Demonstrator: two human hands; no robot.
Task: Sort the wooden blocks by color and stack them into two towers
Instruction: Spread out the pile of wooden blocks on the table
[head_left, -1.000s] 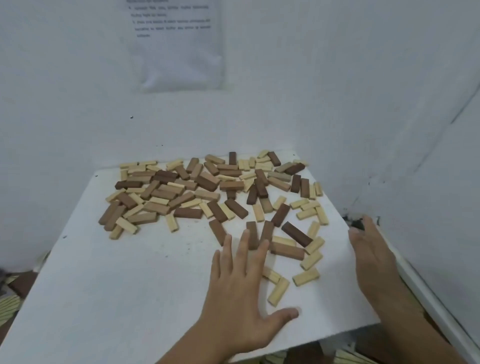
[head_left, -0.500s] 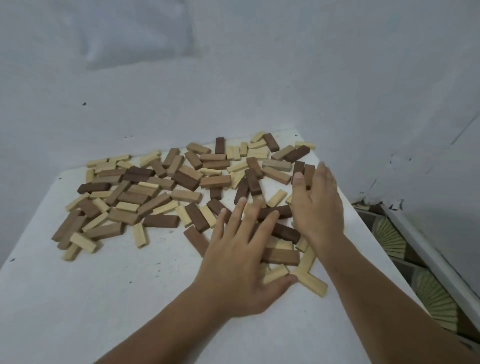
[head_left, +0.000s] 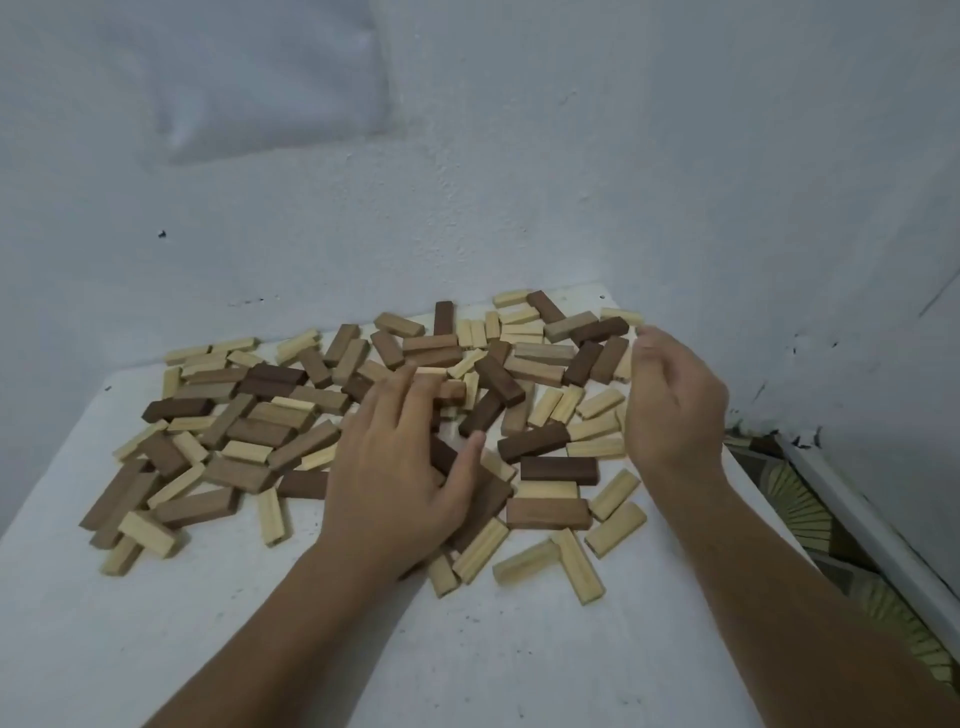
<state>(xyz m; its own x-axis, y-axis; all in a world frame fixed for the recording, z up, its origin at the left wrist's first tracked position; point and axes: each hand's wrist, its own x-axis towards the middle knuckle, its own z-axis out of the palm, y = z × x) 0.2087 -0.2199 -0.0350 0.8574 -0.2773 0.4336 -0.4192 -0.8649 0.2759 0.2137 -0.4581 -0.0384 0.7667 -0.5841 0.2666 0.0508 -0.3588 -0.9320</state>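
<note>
— Blocks?
— Scattered flat in one loose layer over the far half of the white table, some overlapping. Pale ones and brown ones mixed together, in several brown tones. No tower anywhere.

— Left hand?
— Palm down on the middle of the pile, fingers spread and pointing away, thumb out to the right. Resting on several brown blocks, partly hiding them. Nothing pinched, as far as visible.

— Right hand?
— Raised on its edge at the right side of the pile, palm turned to the left, fingers curled loosely with the tips near the far right blocks. Cannot tell if anything lies inside the curl; nothing seen between the fingers.

— Nearest blocks?
— A few pale ones close to the front, between the two forearms: two forming an L shape, one more pale block just left of them, touching the left hand's edge. A dark brown block lying across, between both hands.

— Around the table?
— White wall behind, meeting the far edge of the table. Blurred pale sheet on the wall, upper left. At the right, below the table edge, a patterned floor and a white strip along it.
</note>
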